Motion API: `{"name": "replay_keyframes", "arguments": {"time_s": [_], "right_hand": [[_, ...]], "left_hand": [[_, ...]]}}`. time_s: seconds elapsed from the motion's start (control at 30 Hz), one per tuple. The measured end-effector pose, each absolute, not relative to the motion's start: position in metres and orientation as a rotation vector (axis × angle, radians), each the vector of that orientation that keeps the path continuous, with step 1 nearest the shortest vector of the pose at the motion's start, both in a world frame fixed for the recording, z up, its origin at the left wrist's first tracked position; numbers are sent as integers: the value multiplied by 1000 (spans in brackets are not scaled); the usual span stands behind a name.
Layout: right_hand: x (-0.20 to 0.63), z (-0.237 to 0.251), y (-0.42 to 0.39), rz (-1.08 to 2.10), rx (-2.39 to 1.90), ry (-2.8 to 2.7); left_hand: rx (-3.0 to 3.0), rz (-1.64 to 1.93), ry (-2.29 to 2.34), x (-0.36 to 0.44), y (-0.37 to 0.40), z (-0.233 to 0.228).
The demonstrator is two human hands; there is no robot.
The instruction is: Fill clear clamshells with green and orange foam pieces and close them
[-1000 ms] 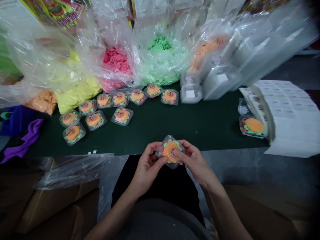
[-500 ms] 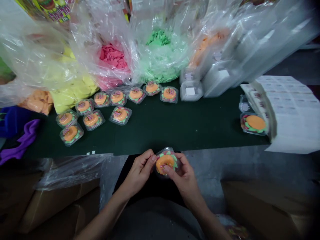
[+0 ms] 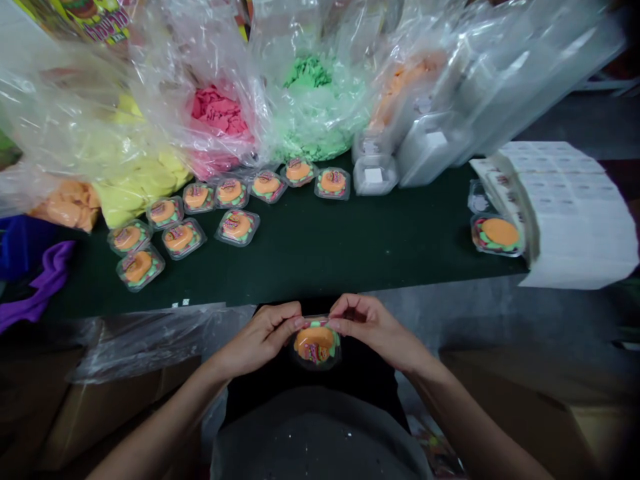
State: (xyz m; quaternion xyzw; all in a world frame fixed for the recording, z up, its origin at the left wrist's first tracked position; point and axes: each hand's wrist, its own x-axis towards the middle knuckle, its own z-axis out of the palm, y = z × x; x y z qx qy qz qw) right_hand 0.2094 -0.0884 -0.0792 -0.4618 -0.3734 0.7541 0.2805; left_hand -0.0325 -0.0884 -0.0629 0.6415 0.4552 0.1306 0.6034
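Between my hands, over my lap at the table's near edge, is a clear plastic box (image 3: 316, 347). Inside it lies a burger-shaped piece with an orange top and green and dark red layers, and a printed label shows on the lid. My left hand (image 3: 273, 333) pinches the box's upper left corner between thumb and fingers. My right hand (image 3: 367, 327) pinches the upper right corner the same way. Several similar filled boxes (image 3: 238, 227) stand at the left and centre of the dark green table (image 3: 320, 253).
Along the back stand plastic bags of yellow (image 3: 135, 187), pink (image 3: 220, 117), green (image 3: 320, 113) and orange pieces. Nested clear boxes (image 3: 425, 147) lean at the back right. Label sheets (image 3: 575, 213) lie at right beside an open filled box (image 3: 497, 235). A purple cloth (image 3: 43, 287) hangs at left.
The box has turned and come slightly closer to me. My right thumb has left the label on its top, and both hands now pinch its far corners.
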Motion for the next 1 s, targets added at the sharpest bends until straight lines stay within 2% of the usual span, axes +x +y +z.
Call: {"name": "replay_keyframes", "arguments": {"time_s": [0.43, 0.67, 0.77, 1.0], "right_hand": [[206, -86, -93, 2027, -1239, -899], [199, -98, -112, 1924, -1239, -699], [201, -97, -116, 1862, -1268, -704], [208, -86, -112, 1963, -1219, -885]], "left_hand": [[1403, 212, 950, -37, -74, -70], [1344, 341, 1036, -35, -86, -76], [1346, 330, 1022, -33, -95, -77], [1349, 309, 984, -33, -100, -76]]}}
